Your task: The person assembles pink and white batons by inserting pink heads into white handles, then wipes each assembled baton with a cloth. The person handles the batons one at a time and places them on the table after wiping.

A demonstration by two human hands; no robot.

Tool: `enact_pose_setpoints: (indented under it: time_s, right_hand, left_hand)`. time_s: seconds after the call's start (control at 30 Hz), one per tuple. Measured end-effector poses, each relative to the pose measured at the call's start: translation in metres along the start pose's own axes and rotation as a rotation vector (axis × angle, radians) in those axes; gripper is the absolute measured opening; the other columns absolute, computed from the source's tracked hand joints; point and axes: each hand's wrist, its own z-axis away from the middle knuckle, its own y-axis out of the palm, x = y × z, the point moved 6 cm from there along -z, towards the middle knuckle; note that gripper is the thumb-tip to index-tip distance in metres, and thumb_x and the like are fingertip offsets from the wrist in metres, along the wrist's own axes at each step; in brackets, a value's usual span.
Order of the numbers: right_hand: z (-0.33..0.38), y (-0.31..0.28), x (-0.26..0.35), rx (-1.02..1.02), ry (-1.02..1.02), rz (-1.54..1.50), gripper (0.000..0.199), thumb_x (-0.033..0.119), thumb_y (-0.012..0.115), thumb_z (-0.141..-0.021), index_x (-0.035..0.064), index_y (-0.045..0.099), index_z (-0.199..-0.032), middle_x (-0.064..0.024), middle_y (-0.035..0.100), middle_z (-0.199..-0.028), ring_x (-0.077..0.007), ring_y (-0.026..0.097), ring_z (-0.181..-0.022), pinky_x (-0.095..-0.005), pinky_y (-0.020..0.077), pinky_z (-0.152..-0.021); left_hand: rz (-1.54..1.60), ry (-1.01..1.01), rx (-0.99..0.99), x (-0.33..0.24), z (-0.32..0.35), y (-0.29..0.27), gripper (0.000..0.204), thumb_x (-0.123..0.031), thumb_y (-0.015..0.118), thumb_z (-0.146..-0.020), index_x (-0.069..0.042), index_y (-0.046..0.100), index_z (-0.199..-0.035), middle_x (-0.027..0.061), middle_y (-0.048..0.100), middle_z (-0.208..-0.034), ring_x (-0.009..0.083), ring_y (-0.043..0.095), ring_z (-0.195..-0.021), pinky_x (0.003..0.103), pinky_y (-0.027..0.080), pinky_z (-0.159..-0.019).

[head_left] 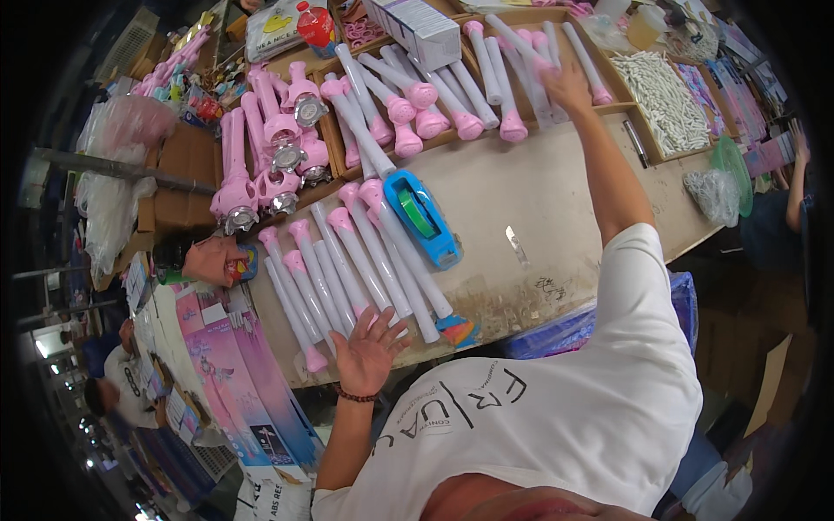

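Observation:
My left hand [369, 352] is open, palm up and fingers spread, beside the lower ends of a row of white tubes with pink ends [352, 260] on the table. At the back, my right arm stretches out to a shallow wooden box. There my right hand [567, 87] closes at the pink end of a slanting white tube [514, 42]; its fingers are partly hidden. More pink-and-white tubes [511, 113] lie in that box around it. A blue tape dispenser [421, 217] with a green roll stands between the row and the bare tabletop.
Pink handles with silver-coloured parts [282, 143] fill a box at the left. A carton [421, 30] rests over the tubes, near a red-capped bottle [315, 26]. Small white pieces [660, 104] fill a tray at the right. A black marker [636, 143] lies close by. Other people are at both sides.

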Motion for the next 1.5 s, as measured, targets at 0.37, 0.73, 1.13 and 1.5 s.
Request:
enact_pose_setpoints:
  time_s: [0.37, 0.73, 1.13, 1.5]
  right_hand:
    - [0.039, 0.009, 0.041, 0.114, -0.007, -0.558, 0.047, 0.037, 0.052, -0.090, 0.0012, 0.056, -0.120, -0.0210, 0.062, -0.110, -0.0311, 0.059, -0.103, -0.0345, 0.0439, -0.090]
    - [0.257, -0.026, 0.154, 0.638, 0.359, -1.393, 0.056, 0.043, 0.039, -0.097, -0.0033, 0.047, -0.128, -0.0166, 0.057, -0.120, -0.0252, 0.059, -0.103, -0.0346, 0.0488, -0.083]
    - [0.318, -0.084, 0.187, 0.509, 0.454, -1.132, 0.034, 0.026, 0.058, -0.090, -0.0018, 0.061, -0.110, -0.0062, 0.063, -0.084, -0.0096, 0.054, -0.063, -0.0226, 0.0440, -0.055]
    - [0.072, 0.006, 0.118, 0.338, 0.101, -0.353, 0.037, 0.033, 0.059, -0.083, 0.0089, 0.064, -0.110, -0.0140, 0.066, -0.095, -0.0307, 0.063, -0.086, -0.0388, 0.0483, -0.076]
  left_hand:
    - [0.083, 0.107, 0.067, -0.013, -0.007, 0.022, 0.077, -0.064, 0.040, -0.086, -0.006, 0.038, -0.137, 0.0171, 0.032, -0.145, 0.0359, 0.033, -0.132, 0.056, 0.029, -0.105]
    - [0.172, 0.186, 0.117, -0.057, 0.017, 0.014, 0.077, -0.063, 0.045, -0.085, -0.004, 0.041, -0.134, 0.0171, 0.034, -0.143, 0.0329, 0.031, -0.132, 0.051, 0.026, -0.109]
    - [-0.434, 0.033, -0.527, -0.064, 0.120, -0.126, 0.026, -0.026, 0.056, -0.091, -0.001, 0.059, -0.090, 0.0048, 0.056, -0.059, 0.0086, 0.038, -0.034, 0.021, 0.026, -0.032]
    - [-0.406, 0.152, -0.793, -0.071, 0.103, -0.178, 0.022, -0.022, 0.055, -0.091, -0.002, 0.054, -0.101, 0.0074, 0.057, -0.075, 0.0142, 0.050, -0.049, 0.026, 0.037, -0.041]
